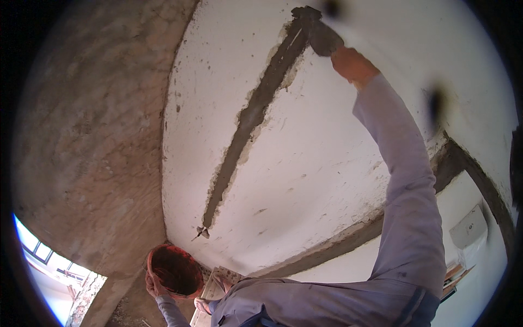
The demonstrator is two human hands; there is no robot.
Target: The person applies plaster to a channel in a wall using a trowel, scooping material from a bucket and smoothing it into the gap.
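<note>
High on the white wall (321,163), my right hand (354,65) is closed round a trowel, its handle hidden in my fist. The grey trowel blade (325,41) lies against the wall, beside the top end of a long grey mortar strip (255,113). That strip runs slantwise down the wall and has ragged edges. Low on the left, my left hand (156,285) grips the side of a reddish round bucket (161,261). The bucket's mouth faces me, with a dark inside whose contents I cannot make out.
A rough brown wall (98,120) meets the white one at the left. Wires (202,232) stick out at the strip's lower end. Another mortar band (327,252) crosses the lower right. Beneath me is a pale board (202,318); a window (41,250) shows at far left.
</note>
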